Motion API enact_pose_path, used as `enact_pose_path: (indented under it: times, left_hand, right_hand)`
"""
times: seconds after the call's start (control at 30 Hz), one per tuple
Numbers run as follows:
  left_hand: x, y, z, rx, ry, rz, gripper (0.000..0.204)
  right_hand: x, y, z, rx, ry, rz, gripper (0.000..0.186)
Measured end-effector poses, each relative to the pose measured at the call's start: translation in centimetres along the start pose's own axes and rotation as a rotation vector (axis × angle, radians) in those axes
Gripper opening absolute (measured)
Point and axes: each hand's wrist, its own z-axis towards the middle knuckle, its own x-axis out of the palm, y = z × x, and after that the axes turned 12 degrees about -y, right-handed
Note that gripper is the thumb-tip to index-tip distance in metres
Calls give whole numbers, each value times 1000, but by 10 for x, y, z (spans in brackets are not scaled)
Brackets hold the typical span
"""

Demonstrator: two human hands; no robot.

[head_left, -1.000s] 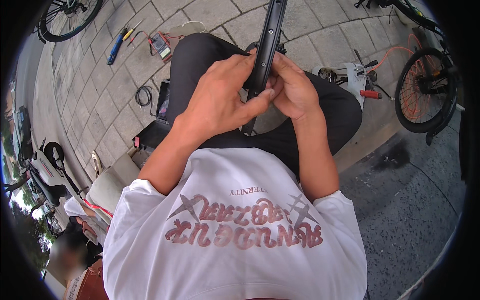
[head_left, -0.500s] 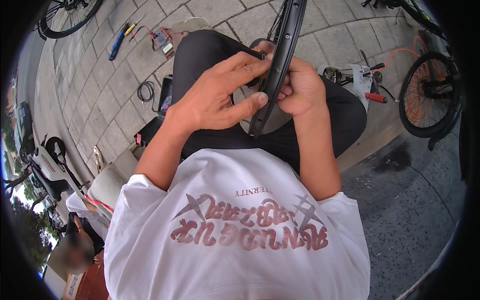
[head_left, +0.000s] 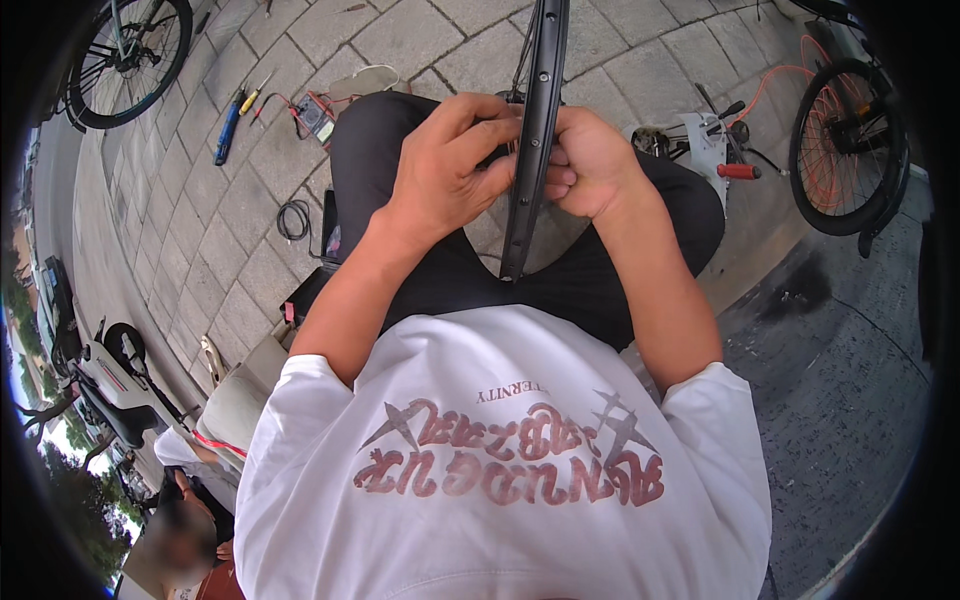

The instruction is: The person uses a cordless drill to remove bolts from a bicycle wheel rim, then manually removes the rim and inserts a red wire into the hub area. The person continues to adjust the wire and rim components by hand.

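Clock centred on my view. Scooter (head_left: pixel 110 385) at nine, just below level; bike wheel (head_left: pixel 130 60) at ten, far out. Seated person (head_left: pixel 185 530) near eight. Blue tool (head_left: pixel 228 130) on the paving at ten, yellow screwdriver (head_left: pixel 255 93) just beside it; black cable coil (head_left: pixel 293 220) also at ten, closer in; meter (head_left: pixel 318 118) between ten and eleven. My left hand (head_left: pixel 455 170) at twelve, fingers bent, tips meeting the left side of the rim (head_left: pixel 537 140); cannot tell whether they grip it or something behind. Rim, black, stands nearly upright in view, top end toward twelve, lower end between my thighs. My right hand (head_left: pixel 598 165) toward one, fingers curled in close at the rim's right side, tips partly covered; what they pinch, cannot tell. Red handle (head_left: pixel 738 171), orange hose (head_left: pixel 785 70) and a second wheel (head_left: pixel 845 145) around two.
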Motion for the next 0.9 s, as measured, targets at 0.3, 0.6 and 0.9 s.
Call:
enact_pose_path:
  times: [0.3,0.6,0.9]
  left_hand:
    - [8,10,17,224,-17,87,25]
    - [26,12,9,276,-144,128,25]
    - [0,6,2,96,33,104,29]
  right_hand:
    - [-15,-10,9,-46,68,17,25]
    - [-49,-51,28,-181,479,397,33]
    - [-24,-25,22,-120,149,253,12]
